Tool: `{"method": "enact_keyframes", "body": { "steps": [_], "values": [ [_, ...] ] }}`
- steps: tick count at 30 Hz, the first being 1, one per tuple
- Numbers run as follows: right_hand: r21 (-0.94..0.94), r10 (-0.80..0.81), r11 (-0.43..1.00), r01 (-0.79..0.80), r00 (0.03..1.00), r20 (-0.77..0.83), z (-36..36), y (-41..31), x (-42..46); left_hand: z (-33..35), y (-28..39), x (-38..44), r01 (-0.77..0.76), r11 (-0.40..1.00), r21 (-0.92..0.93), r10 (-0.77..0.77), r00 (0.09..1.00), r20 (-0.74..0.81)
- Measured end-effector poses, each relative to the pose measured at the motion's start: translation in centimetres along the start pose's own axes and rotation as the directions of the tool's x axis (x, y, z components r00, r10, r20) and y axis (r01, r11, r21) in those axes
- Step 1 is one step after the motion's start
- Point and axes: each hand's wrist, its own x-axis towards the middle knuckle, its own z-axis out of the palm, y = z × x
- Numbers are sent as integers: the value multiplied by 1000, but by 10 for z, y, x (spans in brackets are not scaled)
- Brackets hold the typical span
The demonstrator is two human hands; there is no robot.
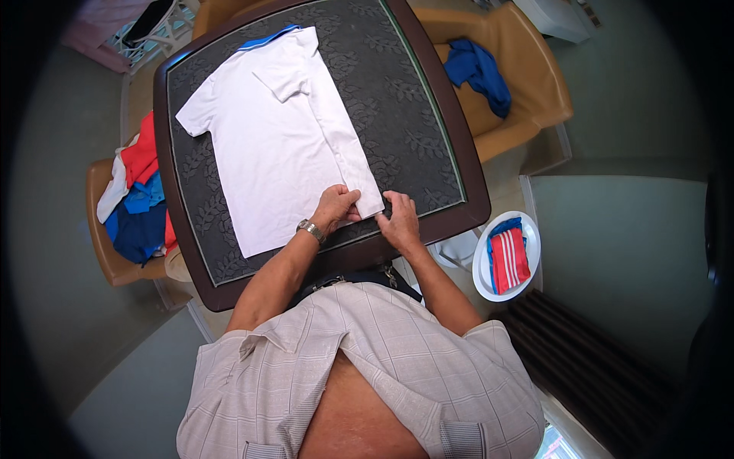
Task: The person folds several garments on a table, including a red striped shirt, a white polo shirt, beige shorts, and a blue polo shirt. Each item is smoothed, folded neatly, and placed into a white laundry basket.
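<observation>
A white short-sleeved shirt (269, 155) with a blue collar (269, 38) lies spread on the table, its collar toward the far side. Its right side is folded inward in a long strip, and the right sleeve (284, 77) lies over the body. At the hem near me, my left hand (339, 207) pinches the cloth at the inner edge of the folded strip. My right hand (399, 218) is beside the strip's outer bottom corner, thumb and fingers apart. Whether its thumb touches the cloth I cannot tell.
Under the shirt is a dark-framed table (424, 103) with a leaf-patterned top. Heaped clothes (137, 212) cover a tan chair at left. Another tan chair (516, 74) at right bears a blue garment (479, 74). A white oval basin (534, 252) holds folded red and blue clothes (509, 258).
</observation>
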Motion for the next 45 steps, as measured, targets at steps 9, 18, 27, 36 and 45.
{"method": "enact_keyframes", "body": {
  "steps": [9,18,27,36,45],
  "values": [
    [-142,-45,990,19,983,-180,19,1,-13,0,2,4,-19,1000,13,18,1000,9],
    [-153,-52,988,9,958,-281,28,4,-9,-2,-1,-4,-102,987,128,107,994,-35],
    [-251,-81,968,19,968,-238,19,6,-20,9,-2,-9,-137,931,339,175,981,-84],
    [229,-90,967,116,988,-124,9,-40,19,-9,-41,11,-297,665,686,515,847,-132],
    [236,11,971,-49,987,162,52,-1,56,-32,-55,-31,-363,576,732,612,785,-92]
  ]
}}
